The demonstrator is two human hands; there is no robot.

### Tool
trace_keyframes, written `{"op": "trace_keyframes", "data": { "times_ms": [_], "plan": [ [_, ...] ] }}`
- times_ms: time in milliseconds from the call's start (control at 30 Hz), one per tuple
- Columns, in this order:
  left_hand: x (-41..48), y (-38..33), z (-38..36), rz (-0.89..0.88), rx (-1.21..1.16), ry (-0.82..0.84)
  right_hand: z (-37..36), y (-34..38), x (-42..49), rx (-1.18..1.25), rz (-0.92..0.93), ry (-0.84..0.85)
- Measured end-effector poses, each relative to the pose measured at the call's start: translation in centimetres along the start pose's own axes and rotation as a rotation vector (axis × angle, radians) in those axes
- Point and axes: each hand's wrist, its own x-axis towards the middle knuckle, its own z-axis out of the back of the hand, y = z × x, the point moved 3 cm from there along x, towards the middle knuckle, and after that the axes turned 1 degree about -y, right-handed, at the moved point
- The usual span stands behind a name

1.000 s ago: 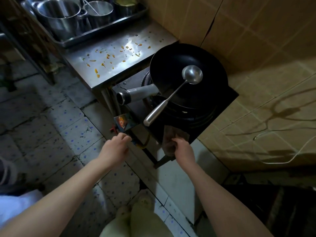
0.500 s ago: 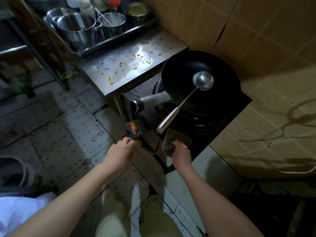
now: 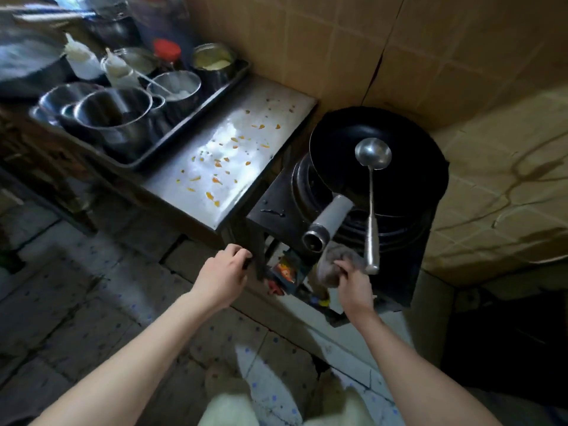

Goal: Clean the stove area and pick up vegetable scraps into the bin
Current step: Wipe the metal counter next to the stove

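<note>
Several orange vegetable scraps lie scattered on the steel counter left of the black stove. A black wok sits on the burner, its grey handle pointing toward me, and a steel ladle rests in it. My right hand grips a grey cloth at the stove's front edge, just below the ladle's handle end. My left hand is closed around something small and dark beside the counter's front corner; I cannot make out what it is.
A dark tray at the counter's back holds several steel pots, squeeze bottles and a red-lidded jar. Tiled walls close in behind and right of the stove. A colourful packet hangs under the stove front. Patterned floor tiles lie below.
The view has swung left and up, showing more of the tray. My right hand has stayed on the cloth at the stove front; my left hand has shifted to the counter's corner.
</note>
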Motion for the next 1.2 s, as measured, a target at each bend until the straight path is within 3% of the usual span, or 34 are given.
{"op": "trace_keyframes", "data": {
  "times_ms": [300,633,1000,1200],
  "plan": [
    [4.4,7.1,4.0,-0.186,0.023,0.035,-6.2,8.6,-0.4,0.208,-0.086,-0.095],
    [8.6,9.7,4.3,-0.228,0.063,0.07,-9.1,12.1,5.0,0.068,-0.024,-0.114],
    [10.6,15.5,1.8,-0.203,0.315,0.168,-12.6,13.3,8.0,0.093,-0.072,-0.135],
    [12.7,18.2,2.7,-0.37,0.321,0.163,-15.7,16.9,9.4,0.008,-0.055,-0.122]
  ]
}}
